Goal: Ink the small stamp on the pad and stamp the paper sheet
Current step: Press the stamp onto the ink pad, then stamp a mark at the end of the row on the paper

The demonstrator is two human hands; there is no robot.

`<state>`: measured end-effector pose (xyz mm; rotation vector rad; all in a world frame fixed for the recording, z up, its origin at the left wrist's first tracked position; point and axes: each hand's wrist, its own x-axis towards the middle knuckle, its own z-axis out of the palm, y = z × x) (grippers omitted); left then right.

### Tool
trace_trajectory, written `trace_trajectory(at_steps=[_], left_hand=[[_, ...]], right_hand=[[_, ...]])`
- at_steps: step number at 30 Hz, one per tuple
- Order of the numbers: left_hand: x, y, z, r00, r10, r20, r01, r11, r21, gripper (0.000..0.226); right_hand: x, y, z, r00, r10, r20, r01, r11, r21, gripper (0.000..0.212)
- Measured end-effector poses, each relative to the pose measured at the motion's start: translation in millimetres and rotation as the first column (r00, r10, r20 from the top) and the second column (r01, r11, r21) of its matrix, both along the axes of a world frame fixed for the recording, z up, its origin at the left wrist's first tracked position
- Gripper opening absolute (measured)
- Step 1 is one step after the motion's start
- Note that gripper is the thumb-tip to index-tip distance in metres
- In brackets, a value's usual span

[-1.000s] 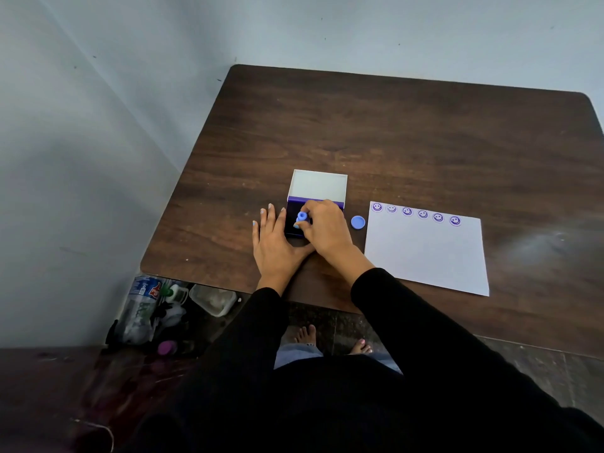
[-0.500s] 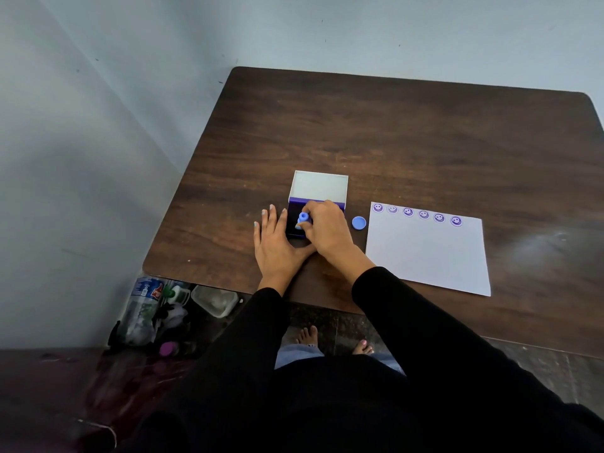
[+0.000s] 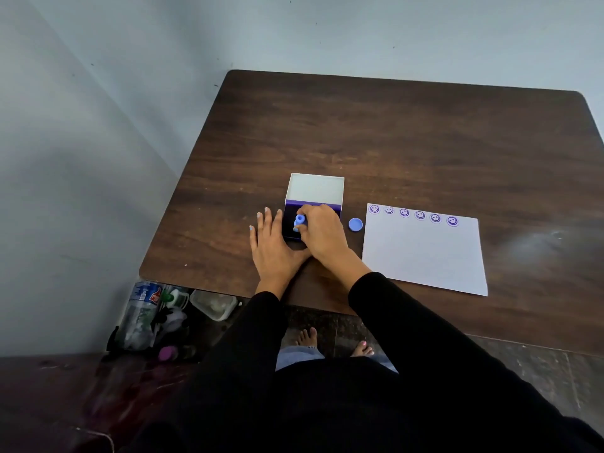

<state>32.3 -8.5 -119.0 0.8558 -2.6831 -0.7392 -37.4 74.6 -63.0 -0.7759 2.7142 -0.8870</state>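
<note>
Right hand (image 3: 322, 235) is pinching the little blue stamp (image 3: 299, 220) down on the dark ink pad (image 3: 289, 223), left hand (image 3: 271, 248) lies flat and open on the tabletop (image 3: 392, 142), touching the pad's edge, probably steadying it. The paper (image 3: 423, 253) sits well to the right. Risks as I see them: press too hard and the face overloads and prints blotchy, or inked fingers smudge the sheet on the way over. Count: one stamp, one pad with its lid (image 3: 315, 188) flipped open, one blue cap (image 3: 355, 224), one sheet, six smiley prints (image 3: 404, 213) along its top edge.
</note>
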Motion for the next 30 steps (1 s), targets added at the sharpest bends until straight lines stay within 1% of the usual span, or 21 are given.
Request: trace_trajectory(at_steps=[2,4,6,7,9,11,13,15,19,21,22,23,25,27,30], left_hand=[[-0.7,5.3,4.3,0.998,0.034,-0.043,-0.034,0.999,0.001,0.102],[-3.7,13.8,10.2,0.995,0.019,-0.094,-0.023,0.999,-0.042,0.098],[-12.9,26.8,15.9,0.986,-0.089,-0.142,0.074,0.991,-0.109,0.077],[-19.5,34.7,18.1,0.975,-0.161,-0.155,0.139,0.980,-0.139,0.064],[-33.0,50.3,21.7,0.950,-0.286,-0.128,0.263,0.950,-0.169,0.048],[-44.4,62.1,24.0,0.934,-0.354,-0.043,0.342,0.924,-0.173,0.045],[-51.8,66.8,23.7,0.925,-0.379,0.035,0.379,0.907,-0.182,0.044],[-54.7,67.7,22.5,0.914,-0.398,0.080,0.406,0.893,-0.194,0.042],[-53.1,67.6,20.9,0.917,-0.391,0.073,0.398,0.896,-0.195,0.036],[-56.0,69.3,22.9,0.928,-0.368,0.063,0.373,0.914,-0.159,0.044],[-59.3,70.9,24.7,0.930,-0.363,0.064,0.368,0.921,-0.128,0.051],[-63.2,72.6,26.7,0.925,-0.372,0.077,0.378,0.920,-0.100,0.059],[-73.3,78.0,30.1,0.888,-0.435,0.148,0.448,0.891,-0.069,0.074],[-81.5,83.3,32.1,0.848,-0.477,0.231,0.502,0.862,-0.062,0.089],[-87.7,88.5,32.7,0.813,-0.480,0.329,0.525,0.849,-0.060,0.108]], right_hand=[[-4.1,5.9,2.8,0.996,-0.082,0.021,0.084,0.991,-0.106,0.022],[-11.6,17.3,10.0,0.972,-0.213,0.097,0.232,0.935,-0.269,0.024],[-22.8,33.7,18.9,0.919,-0.333,0.210,0.392,0.826,-0.405,0.025],[-29.5,42.5,22.8,0.887,-0.386,0.251,0.460,0.769,-0.443,0.024],[-42.0,59.8,27.2,0.824,-0.478,0.305,0.566,0.669,-0.481,0.022],[-50.3,77.8,27.2,0.768,-0.537,0.349,0.636,0.577,-0.513,0.021],[-55.9,94.8,25.0,0.724,-0.568,0.392,0.678,0.480,-0.557,0.021],[-60.5,110.3,22.2,0.681,-0.583,0.444,0.714,0.393,-0.579,0.025],[-66.7,135.7,15.4,0.598,-0.579,0.555,0.779,0.258,-0.571,0.026],[-70.0,148.3,14.0,0.550,-0.540,0.637,0.810,0.160,-0.564,0.024],[-71.7,154.9,13.9,0.526,-0.500,0.688,0.823,0.094,-0.561,0.022],[-73.0,160.8,13.8,0.503,-0.451,0.737,0.833,0.027,-0.552,0.019],[-74.7,173.2,13.4,0.461,-0.350,0.815,0.849,-0.093,-0.520,0.009],[-74.8,184.9,11.5,0.431,-0.279,0.858,0.855,-0.180,-0.487,0.003],[-73.9,201.8,6.2,0.383,-0.223,0.896,0.863,-0.260,-0.434,0.003]])
